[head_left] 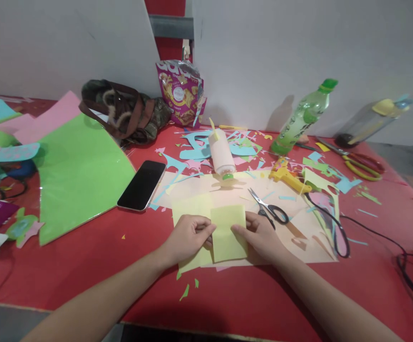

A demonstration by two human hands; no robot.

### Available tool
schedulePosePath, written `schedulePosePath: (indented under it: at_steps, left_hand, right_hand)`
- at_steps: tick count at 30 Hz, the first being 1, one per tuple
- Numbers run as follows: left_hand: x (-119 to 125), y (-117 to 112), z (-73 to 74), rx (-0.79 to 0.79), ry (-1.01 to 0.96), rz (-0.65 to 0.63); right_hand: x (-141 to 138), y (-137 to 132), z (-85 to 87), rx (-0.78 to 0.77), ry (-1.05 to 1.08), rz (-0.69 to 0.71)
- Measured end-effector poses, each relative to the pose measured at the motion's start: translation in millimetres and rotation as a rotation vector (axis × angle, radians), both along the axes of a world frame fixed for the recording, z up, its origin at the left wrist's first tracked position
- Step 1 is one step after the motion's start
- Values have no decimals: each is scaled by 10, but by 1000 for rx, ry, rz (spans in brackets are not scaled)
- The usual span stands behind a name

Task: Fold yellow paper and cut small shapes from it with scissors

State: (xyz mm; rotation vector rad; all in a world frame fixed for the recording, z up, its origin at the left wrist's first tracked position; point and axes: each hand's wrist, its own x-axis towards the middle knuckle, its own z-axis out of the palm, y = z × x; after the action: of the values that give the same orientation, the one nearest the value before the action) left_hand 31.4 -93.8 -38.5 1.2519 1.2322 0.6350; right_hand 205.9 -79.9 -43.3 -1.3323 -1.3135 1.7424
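Both my hands pinch a pale yellow paper sheet point(227, 232) lying on the red table point(85, 266). My left hand point(188, 235) grips the left edge of its folded flap with closed fingers. My right hand point(259, 235) pinches the right edge. The yellow sheet rests on a peach paper sheet point(299, 228). Small black-handled scissors point(268, 206) lie just beyond my right hand. An upturned glue bottle point(221, 153) stands behind the paper.
A black phone point(142, 185) lies left of the paper beside a large green sheet point(78, 171). A yellow glue gun point(288, 178) with a black cord, a green bottle point(302, 116), red-and-yellow scissors point(359, 164), a snack bag point(183, 92), a camouflage bag point(124, 111) and many paper scraps surround the work.
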Motion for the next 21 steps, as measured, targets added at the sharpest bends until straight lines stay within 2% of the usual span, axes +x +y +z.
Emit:
schedulePosePath:
  at_steps: [7, 12, 14, 21]
  left_hand:
    - [-6, -1, 31, 52, 25, 16]
    - [-18, -49, 10, 332, 213, 28]
    - [-23, -65, 0, 386, 259, 29]
    - [-34, -41, -48, 199, 87, 129]
  right_hand:
    - [7, 8, 3, 24, -95, -43]
    - [15, 15, 36, 39, -197, -66]
    - [19, 19, 41, 47, -197, -72]
    - [43, 44, 16, 75, -183, -147]
